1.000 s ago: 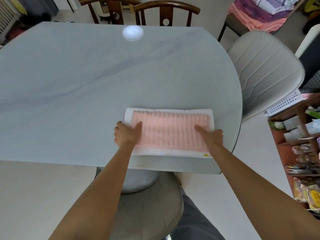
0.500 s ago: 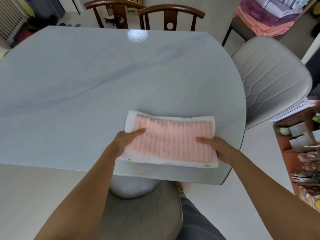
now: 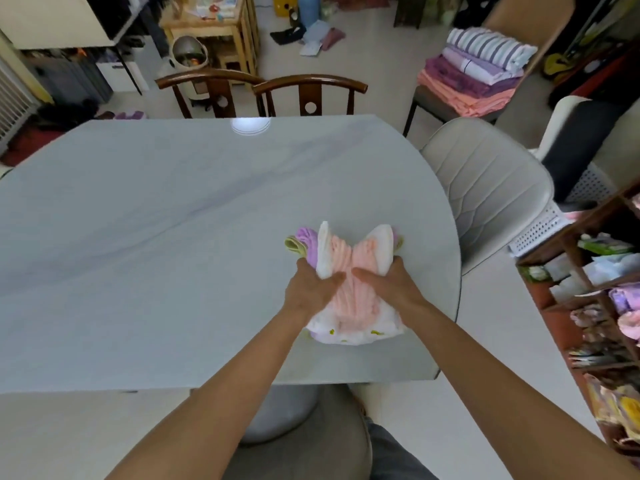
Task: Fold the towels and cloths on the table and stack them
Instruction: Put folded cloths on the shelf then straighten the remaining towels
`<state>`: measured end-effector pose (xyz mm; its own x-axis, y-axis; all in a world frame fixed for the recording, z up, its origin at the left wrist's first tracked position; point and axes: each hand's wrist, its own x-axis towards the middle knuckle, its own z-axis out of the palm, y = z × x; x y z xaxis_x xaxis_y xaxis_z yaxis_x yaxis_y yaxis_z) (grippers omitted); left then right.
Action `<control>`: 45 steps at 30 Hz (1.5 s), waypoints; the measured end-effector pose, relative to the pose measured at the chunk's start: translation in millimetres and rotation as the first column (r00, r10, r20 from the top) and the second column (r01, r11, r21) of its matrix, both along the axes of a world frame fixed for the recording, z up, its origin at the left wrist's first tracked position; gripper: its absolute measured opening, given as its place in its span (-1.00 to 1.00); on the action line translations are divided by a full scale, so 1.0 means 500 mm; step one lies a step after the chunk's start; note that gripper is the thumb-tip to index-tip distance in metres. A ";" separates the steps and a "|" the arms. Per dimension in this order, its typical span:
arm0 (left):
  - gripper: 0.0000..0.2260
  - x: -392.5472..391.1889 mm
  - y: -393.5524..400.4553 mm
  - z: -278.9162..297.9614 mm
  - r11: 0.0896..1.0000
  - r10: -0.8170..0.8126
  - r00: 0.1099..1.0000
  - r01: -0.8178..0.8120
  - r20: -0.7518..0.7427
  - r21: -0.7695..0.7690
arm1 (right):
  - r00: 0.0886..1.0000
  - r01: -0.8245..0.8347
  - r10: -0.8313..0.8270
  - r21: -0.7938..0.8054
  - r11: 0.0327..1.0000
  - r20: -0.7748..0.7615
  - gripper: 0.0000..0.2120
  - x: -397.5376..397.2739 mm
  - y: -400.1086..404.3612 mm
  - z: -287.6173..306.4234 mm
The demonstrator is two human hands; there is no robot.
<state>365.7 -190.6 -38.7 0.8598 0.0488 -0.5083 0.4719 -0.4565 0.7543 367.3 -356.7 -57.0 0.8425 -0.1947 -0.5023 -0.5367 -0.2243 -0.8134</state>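
Near the right end of the pale marbled bench (image 3: 145,237), by its curved edge, a bundle of cloths (image 3: 349,271) was gathered up between both hands. The pink ribbed towel (image 3: 356,289) with a white border lay on top, pinched in at its middle so that it bowed like a butterfly, its long axis running from the near edge of the bench away toward the two wooden chairs (image 3: 263,93). Its far corners flared upward and outward; its near edge, marked with small yellow-green spots, hung toward the person. A lilac cloth (image 3: 307,242) and an olive-green cloth (image 3: 294,247) showed beneath it on the left of the bundle. No writing or label could be read on any of them.

The left hand (image 3: 311,289) gripped the bundle's left side, its fingers curled under and thumb laid over the pink towel. The right hand (image 3: 391,284) gripped the right side likewise, thumb pointing inward across the towel. The two thumbs nearly met.

Beyond the bench's right edge stood a cream padded chair (image 3: 491,188), and farther back a stack of folded linens (image 3: 474,74) in pink, purple and stripes rested on a dark stool.
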 end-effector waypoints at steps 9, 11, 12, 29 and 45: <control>-0.36 -0.137 -0.156 0.088 0.839 -0.540 0.835 0.524 0.106 0.150 | 0.940 0.316 -0.330 0.146 0.937 0.083 -0.26 -0.288 -0.111 0.087; -0.38 -0.167 -0.192 0.099 0.791 -0.611 0.781 0.592 0.129 0.156 | 0.917 0.375 -0.391 0.165 0.912 0.080 -0.36 -0.351 -0.136 0.107; -0.37 -0.213 -0.245 0.113 0.717 -0.697 0.702 0.678 0.148 0.163 | 0.866 0.475 -0.493 0.163 0.864 0.089 -0.47 -0.428 -0.167 0.126; -0.24 -1.232 -0.743 0.216 -0.266 -0.891 -0.343 0.925 0.296 0.271 | -0.099 0.990 -0.979 0.114 -0.079 0.180 -0.71 -1.556 -0.345 0.247; -0.23 -2.005 -1.055 0.328 -0.656 -0.730 -0.662 0.610 0.168 -0.445 | -0.271 0.950 -0.947 -0.108 -0.292 0.174 0.09 -2.280 -0.555 0.358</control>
<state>-636.8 -717.9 125.1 -0.7609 -0.5618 -0.3248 -0.2631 -0.1906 0.9458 -772.7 -634.1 121.9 -0.4908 -0.8090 -0.3235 -0.1923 0.4627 -0.8654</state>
